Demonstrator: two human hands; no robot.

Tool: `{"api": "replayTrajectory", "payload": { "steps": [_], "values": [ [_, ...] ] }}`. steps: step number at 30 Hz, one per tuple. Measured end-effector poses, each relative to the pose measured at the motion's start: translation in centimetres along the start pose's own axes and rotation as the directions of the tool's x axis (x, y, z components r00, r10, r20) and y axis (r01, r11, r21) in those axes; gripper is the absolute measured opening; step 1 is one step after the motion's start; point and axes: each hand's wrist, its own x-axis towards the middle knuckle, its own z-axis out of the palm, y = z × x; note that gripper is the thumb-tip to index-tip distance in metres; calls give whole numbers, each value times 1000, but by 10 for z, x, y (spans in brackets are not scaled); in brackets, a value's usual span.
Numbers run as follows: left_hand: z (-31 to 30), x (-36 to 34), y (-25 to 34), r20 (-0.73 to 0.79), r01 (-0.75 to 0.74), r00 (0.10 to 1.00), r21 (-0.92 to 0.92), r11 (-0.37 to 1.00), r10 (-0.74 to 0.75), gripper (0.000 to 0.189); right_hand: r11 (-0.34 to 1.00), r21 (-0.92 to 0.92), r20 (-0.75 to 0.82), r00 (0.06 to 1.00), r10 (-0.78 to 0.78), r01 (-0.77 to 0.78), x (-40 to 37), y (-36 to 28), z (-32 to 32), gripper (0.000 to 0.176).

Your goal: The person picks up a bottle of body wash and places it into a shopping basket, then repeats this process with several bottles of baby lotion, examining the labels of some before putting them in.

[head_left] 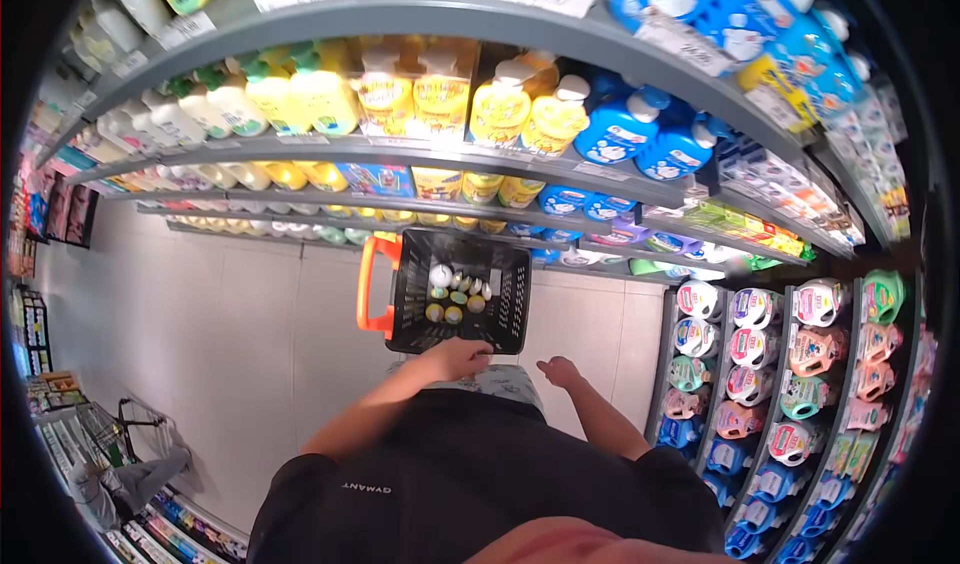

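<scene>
My left hand is closed, its curled fingers overlapping the near rim of a black shopping basket in this view. Nothing shows in its grip. To the right of the basket, my right hand hangs in a loose fist with nothing visible in it. The basket has an orange handle along its left side. Several small bottles or jars with white and yellow-green tops stand grouped inside it.
Shelves ahead hold yellow bottles and blue pump bottles. On the right, a rack carries large handled detergent bottles. Pale tiled floor lies to the left. A person in grey is beside a shopping cart at lower left.
</scene>
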Motion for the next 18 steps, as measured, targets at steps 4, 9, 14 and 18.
{"api": "replayTrajectory", "payload": {
  "steps": [4,9,14,18],
  "values": [
    [-66,-17,82,-238,-115,962,99,988,136,35,956,239,-2,984,178,-172,-14,33,11,60],
    [-155,-31,181,-568,-348,707,239,907,421,19,755,519,127,909,396,-401,-35,47,32,60],
    [-230,-64,331,-660,-296,255,642,707,706,42,659,544,227,847,480,-519,-71,57,40,53],
    [-277,-48,389,-680,-140,98,713,687,726,81,809,476,140,938,316,-343,-68,105,74,52]
  ]
}}
